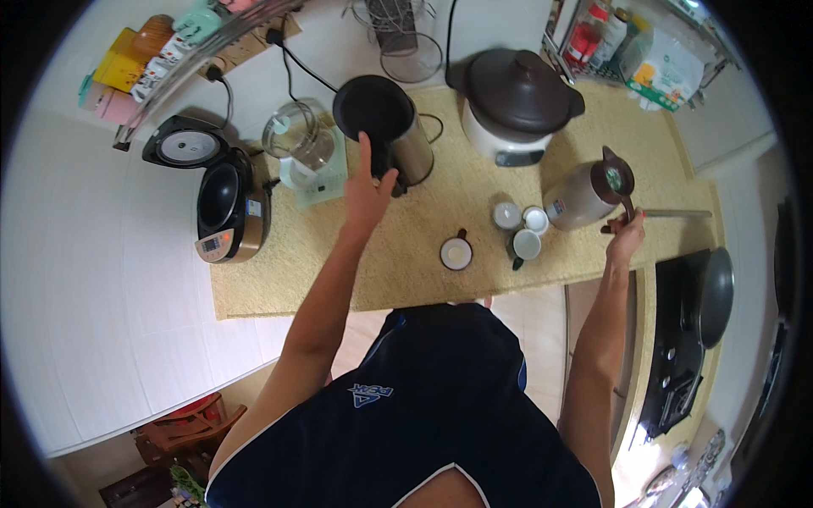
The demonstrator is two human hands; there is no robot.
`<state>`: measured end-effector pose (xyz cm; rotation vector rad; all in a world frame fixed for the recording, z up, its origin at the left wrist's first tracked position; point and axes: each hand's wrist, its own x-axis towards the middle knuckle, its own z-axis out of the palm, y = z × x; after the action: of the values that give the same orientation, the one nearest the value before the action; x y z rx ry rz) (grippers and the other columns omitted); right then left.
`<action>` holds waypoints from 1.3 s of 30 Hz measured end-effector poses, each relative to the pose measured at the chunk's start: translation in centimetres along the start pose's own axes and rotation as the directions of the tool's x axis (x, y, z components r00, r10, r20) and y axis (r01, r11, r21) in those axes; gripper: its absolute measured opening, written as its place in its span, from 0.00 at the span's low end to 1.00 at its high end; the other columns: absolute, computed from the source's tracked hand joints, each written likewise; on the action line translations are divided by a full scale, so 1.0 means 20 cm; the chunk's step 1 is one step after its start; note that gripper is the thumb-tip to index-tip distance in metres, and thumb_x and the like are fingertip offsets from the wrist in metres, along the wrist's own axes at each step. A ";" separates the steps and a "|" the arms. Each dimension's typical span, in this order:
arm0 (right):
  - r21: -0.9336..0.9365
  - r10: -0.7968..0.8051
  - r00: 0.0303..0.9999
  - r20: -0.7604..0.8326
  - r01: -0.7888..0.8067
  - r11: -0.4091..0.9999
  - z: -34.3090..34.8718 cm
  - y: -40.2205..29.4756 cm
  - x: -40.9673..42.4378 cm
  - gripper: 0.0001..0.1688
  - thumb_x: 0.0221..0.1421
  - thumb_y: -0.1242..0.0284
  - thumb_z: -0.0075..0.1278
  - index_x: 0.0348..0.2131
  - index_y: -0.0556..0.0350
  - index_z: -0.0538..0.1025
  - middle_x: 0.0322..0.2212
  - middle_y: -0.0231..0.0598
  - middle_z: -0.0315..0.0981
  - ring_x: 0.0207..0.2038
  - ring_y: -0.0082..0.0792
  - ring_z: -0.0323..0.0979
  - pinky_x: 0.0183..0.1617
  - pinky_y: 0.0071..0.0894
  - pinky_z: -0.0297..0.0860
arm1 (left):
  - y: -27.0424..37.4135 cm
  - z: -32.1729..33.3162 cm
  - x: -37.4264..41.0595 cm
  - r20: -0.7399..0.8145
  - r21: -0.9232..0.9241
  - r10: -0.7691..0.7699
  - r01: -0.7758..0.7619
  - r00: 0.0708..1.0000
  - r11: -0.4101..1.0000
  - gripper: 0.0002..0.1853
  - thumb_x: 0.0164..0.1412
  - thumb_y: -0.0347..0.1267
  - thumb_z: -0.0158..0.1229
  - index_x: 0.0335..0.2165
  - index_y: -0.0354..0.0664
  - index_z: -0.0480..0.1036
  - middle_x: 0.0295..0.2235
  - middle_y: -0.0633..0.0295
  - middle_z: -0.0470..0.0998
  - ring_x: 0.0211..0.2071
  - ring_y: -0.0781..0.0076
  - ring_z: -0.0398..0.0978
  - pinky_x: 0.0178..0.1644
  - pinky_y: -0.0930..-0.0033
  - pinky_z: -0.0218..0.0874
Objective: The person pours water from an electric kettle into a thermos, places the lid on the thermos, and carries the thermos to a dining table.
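Observation:
My left hand (pixel 371 187) is at the handle side of an electric kettle (pixel 413 149) with a black lid, its index finger reaching onto the lid's edge and its thumb apart; whether it presses the lid is unclear. My right hand (pixel 625 238) grips the brown handle of a thermal jug (pixel 581 197), which leans on or just over the counter. Left of the jug stand a white cup (pixel 507 216), a second white cup (pixel 536 220) and a mug with a dark handle (pixel 526 244). Another mug (pixel 456 254), brown outside and white inside, stands nearer the counter's middle.
On the yellowish counter (pixel 394 267) are a rice cooker (pixel 222 203) with its lid up, a glass kettle (pixel 305 140) on a pale green base, and a lidded pot (pixel 521 95) on a white base. A frying pan (pixel 716 298) sits on the gas hob (pixel 676 330) at the right.

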<state>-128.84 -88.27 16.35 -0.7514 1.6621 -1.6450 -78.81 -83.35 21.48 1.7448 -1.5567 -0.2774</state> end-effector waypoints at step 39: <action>0.131 0.010 0.999 0.041 -0.015 0.991 0.04 -0.03 -0.01 0.27 0.61 0.60 0.41 0.14 0.57 0.68 0.10 0.34 0.60 0.12 0.27 0.58 0.20 0.31 0.62 | -0.03 -0.11 0.13 0.277 0.039 -0.160 0.155 0.948 0.987 0.49 0.47 0.39 0.69 0.63 0.40 0.52 0.22 0.57 0.77 0.22 0.71 0.75 0.28 0.70 0.65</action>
<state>-128.01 -88.60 17.08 -0.7029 1.5114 -1.7011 -76.46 -84.87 23.39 1.9108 -1.6185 -0.6152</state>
